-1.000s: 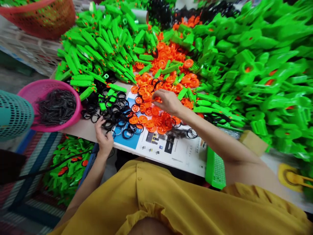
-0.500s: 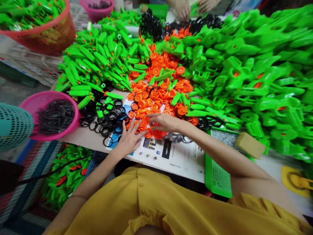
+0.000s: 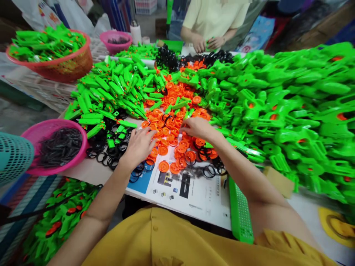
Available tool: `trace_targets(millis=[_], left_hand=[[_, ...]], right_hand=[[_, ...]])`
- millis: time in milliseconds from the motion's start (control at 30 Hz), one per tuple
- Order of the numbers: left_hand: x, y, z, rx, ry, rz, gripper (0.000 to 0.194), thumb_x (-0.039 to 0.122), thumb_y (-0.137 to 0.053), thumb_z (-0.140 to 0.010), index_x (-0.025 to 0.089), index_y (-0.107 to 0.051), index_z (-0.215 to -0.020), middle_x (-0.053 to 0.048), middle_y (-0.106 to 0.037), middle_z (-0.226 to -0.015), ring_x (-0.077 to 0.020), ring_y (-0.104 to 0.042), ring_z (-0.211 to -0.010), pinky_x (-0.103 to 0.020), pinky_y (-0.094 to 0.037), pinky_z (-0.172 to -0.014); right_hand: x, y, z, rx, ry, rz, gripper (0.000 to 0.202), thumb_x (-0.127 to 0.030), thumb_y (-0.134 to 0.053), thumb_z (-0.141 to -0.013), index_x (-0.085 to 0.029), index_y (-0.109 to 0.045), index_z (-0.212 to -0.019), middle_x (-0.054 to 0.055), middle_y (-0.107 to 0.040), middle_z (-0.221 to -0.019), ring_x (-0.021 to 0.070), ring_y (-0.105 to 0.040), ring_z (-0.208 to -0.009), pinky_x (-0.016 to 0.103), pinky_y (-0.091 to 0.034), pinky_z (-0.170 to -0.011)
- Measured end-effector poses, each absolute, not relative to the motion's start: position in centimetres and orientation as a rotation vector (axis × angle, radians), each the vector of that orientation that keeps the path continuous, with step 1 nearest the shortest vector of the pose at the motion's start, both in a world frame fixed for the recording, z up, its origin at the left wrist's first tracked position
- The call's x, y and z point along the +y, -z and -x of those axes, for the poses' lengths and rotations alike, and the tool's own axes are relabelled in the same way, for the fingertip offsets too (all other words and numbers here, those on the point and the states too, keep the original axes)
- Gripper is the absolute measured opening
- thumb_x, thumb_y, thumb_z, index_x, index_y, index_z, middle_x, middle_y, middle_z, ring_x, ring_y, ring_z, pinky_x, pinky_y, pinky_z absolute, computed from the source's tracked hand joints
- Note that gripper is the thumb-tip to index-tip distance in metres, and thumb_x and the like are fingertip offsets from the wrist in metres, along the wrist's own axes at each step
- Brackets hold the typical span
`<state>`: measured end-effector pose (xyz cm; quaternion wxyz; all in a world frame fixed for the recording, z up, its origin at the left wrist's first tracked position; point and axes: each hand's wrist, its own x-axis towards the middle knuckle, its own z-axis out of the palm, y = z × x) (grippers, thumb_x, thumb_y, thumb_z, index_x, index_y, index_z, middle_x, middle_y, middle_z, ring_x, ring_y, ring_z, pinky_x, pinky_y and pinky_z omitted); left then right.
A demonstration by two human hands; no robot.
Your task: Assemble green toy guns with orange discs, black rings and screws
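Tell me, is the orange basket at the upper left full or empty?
Full: green plastic parts are heaped above the rim of the orange basket.

On the table, a printed sheet was laid along the near edge; orange discs and black rings were scattered between heaped narrow green pieces and larger green shells.
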<state>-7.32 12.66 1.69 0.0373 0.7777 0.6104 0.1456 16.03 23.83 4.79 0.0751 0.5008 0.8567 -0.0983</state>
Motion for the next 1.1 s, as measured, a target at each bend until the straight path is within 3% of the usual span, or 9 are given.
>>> trace_targets(millis=[67,167,267,400,567,733,867,1000,1100], left_hand=[[15.9,-3.1,6.7,1.929,-0.399,-2.313,0.034,0.02,-0.049,-0.094,0.014,-0.066,-0.124,-0.017,-0.069,-0.116,-0.0328,-0.066,-0.109,-0.051,-0.05,-0.098],[19.7,-3.9,5.4,1.921,-0.289,-2.287,0.031,0.015,-0.051,-0.091,0.013,-0.068,-0.117,-0.014,-0.071,-0.105,-0.0296,-0.066,-0.103,-0.043,-0.051,-0.095],[21.1,-3.0,4.4,1.88,-0.091,-2.315,0.031,0.024,-0.064,-0.086,0.013,-0.067,-0.115,-0.016,-0.065,-0.114,-0.0326,-0.062,-0.111,-0.043,-0.05,-0.096],[20.5,-1.3,4.9,1.874,0.108,-2.294,0.041,0.029,-0.069,-0.082,0.018,-0.064,-0.121,-0.017,-0.056,-0.125,-0.0341,-0.056,-0.119,-0.042,-0.05,-0.098],[20.0,-0.3,7.0,1.932,0.106,-2.23,0.032,0.016,-0.056,-0.087,0.017,-0.064,-0.118,-0.016,-0.056,-0.122,-0.0298,-0.057,-0.117,-0.039,-0.049,-0.099],[20.6,-0.6,7.9,1.698,-0.026,-2.233,0.031,0.016,-0.055,-0.087,0.017,-0.063,-0.117,-0.012,-0.063,-0.116,-0.0248,-0.062,-0.112,-0.033,-0.049,-0.099],[21.8,-1.9,7.6,1.774,-0.154,-2.218,0.032,0.023,-0.053,-0.09,0.015,-0.062,-0.12,-0.013,-0.067,-0.114,-0.0266,-0.063,-0.113,-0.035,-0.049,-0.099],[23.3,-2.7,5.7,1.754,-0.156,-2.207,0.052,0.034,-0.063,-0.087,0.018,-0.051,-0.135,-0.016,-0.061,-0.131,-0.0296,-0.059,-0.123,-0.038,-0.048,-0.102],[23.8,-2.3,3.6,1.675,-0.013,-2.192,0.085,0.045,-0.077,-0.076,0.023,-0.037,-0.147,-0.02,-0.04,-0.154,-0.037,-0.043,-0.141,-0.045,-0.043,-0.108]], right_hand=[[25.8,-5.4,-15.2,2.617,0.238,-1.541,0.026,-0.028,-0.06,-0.09,-0.019,-0.075,-0.11,0.011,-0.076,-0.104,0.0266,-0.068,-0.096,0.034,-0.047,-0.073],[27.0,-5.2,-13.0,2.763,0.32,-1.309,0.028,-0.017,-0.057,-0.088,-0.02,-0.075,-0.109,0.008,-0.075,-0.108,0.022,-0.068,-0.096,0.031,-0.047,-0.078],[26.1,-3.8,-10.6,2.76,0.381,-1.067,0.027,-0.015,-0.057,-0.089,-0.021,-0.076,-0.107,0.008,-0.075,-0.108,0.0212,-0.069,-0.098,0.028,-0.046,-0.076],[24.5,-2.1,-9.5,2.67,0.299,-1.079,0.027,-0.018,-0.057,-0.091,-0.02,-0.073,-0.113,0.011,-0.074,-0.116,0.0263,-0.067,-0.108,0.029,-0.047,-0.078],[24.3,-2.2,-9.9,2.6,0.125,-1.293,0.033,-0.007,-0.047,-0.089,-0.009,-0.071,-0.112,0.02,-0.073,-0.111,0.0324,-0.067,-0.109,0.036,-0.049,-0.084],[25.3,-3.2,-11.0,2.684,0.21,-1.404,0.033,-0.013,-0.046,-0.091,-0.017,-0.07,-0.113,0.013,-0.07,-0.12,0.0289,-0.067,-0.109,0.033,-0.05,-0.083],[27.9,-4.9,-14.3,2.559,0.181,-1.601,0.042,-0.013,-0.053,-0.088,-0.018,-0.061,-0.129,0.014,-0.063,-0.129,0.0269,-0.064,-0.114,0.033,-0.051,-0.087],[29.5,-5.4,-16.6,2.373,0.331,-1.477,0.07,-0.022,-0.076,-0.075,-0.019,-0.051,-0.14,0.014,-0.061,-0.132,0.0266,-0.063,-0.115,0.031,-0.051,-0.091],[28.5,-3.9,-15.7,2.384,0.342,-1.452,0.068,-0.027,-0.078,-0.075,-0.015,-0.053,-0.137,0.018,-0.064,-0.125,0.0294,-0.065,-0.111,0.033,-0.052,-0.089]])
